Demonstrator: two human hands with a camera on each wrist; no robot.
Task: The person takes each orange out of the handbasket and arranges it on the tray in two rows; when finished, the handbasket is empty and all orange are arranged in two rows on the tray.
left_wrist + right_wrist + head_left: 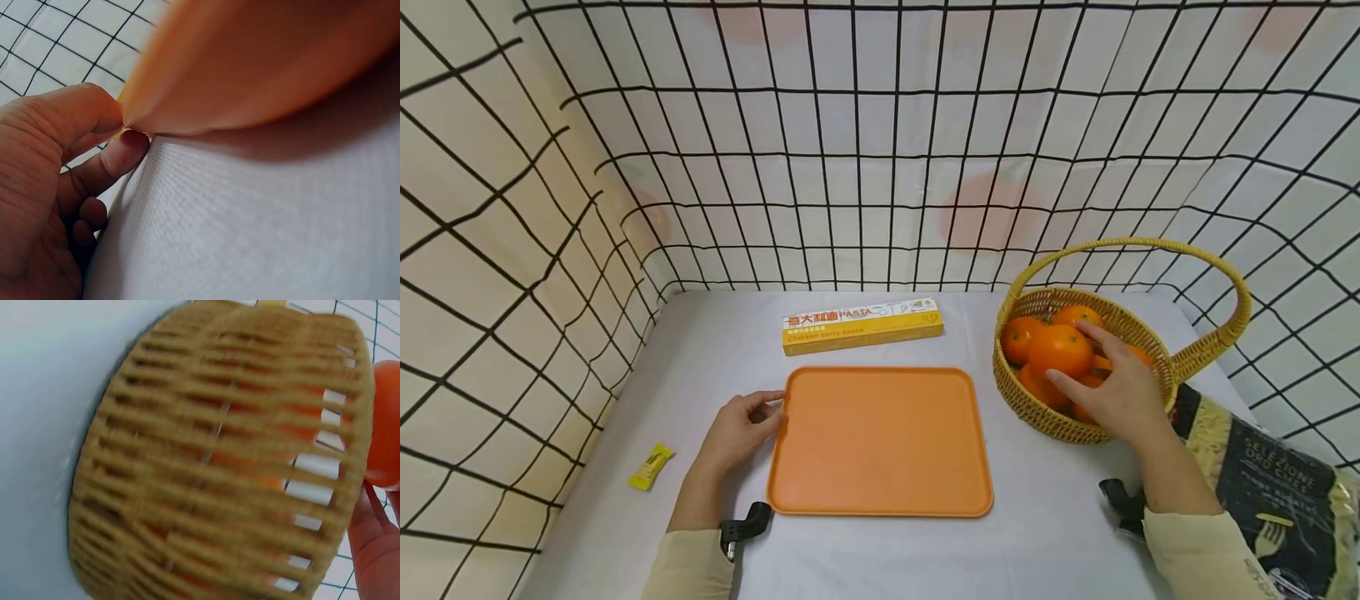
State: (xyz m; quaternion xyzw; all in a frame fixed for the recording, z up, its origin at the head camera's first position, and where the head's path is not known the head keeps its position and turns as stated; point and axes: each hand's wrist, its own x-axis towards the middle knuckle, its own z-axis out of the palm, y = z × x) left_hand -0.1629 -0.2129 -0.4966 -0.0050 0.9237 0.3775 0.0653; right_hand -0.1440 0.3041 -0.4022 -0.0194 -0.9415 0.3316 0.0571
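Observation:
At the left edge of an orange tray (880, 442), my left hand (741, 429) pinches the rim between thumb and finger. The left wrist view shows the tray (250, 69) blurred, its edge meeting the fingertips. On the right, my right hand (1116, 387) reaches over a wicker basket (1052, 423) and holds an orange (1060, 350) with the thumb on the near side and fingers on the far side. Several more oranges lie under and around it. In the right wrist view, the held orange (386, 425) shows beyond the basket rim, partly cut off, with fingers (378, 550) against it.
A yellow and white pasta box (863, 326) lies behind the tray. A small yellow packet (651, 467) lies at far left. Beside the basket, a dark bag (1270, 483) lies partly under the right forearm. The basket's tall handle (1232, 292) arches up; black wire grids (891, 154) enclose the table.

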